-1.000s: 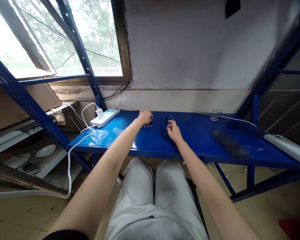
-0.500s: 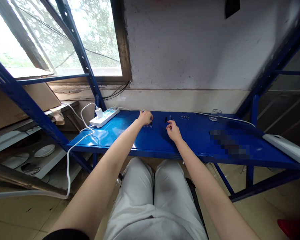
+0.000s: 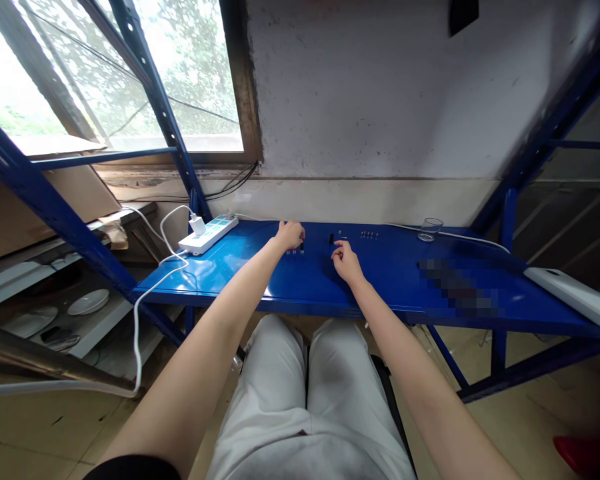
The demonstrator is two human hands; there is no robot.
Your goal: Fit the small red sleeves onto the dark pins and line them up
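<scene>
My left hand (image 3: 291, 235) rests low over the blue tabletop (image 3: 305, 287), with its fingers bent down around a small black piece (image 3: 302, 246) that has a pale lower end. Beside that piece, a few tiny silvery parts (image 3: 294, 251) stand in a short row, partly hidden by the hand. My right hand (image 3: 347, 261) hovers farther right, fingers half curled and apart, nothing visible between them. Just beyond its fingertips lie a small black part (image 3: 331, 239) and a tiny pale piece (image 3: 339, 233). Several little metallic parts (image 3: 369, 235) form rows behind it.
A white power strip (image 3: 209, 235) with a plug and cable lies at the left end. Toward the right are a clear glass (image 3: 430, 229), a blurred-out dark object (image 3: 457, 288) and a white flat device (image 3: 575, 296). Blue frame posts (image 3: 509, 223) flank the table.
</scene>
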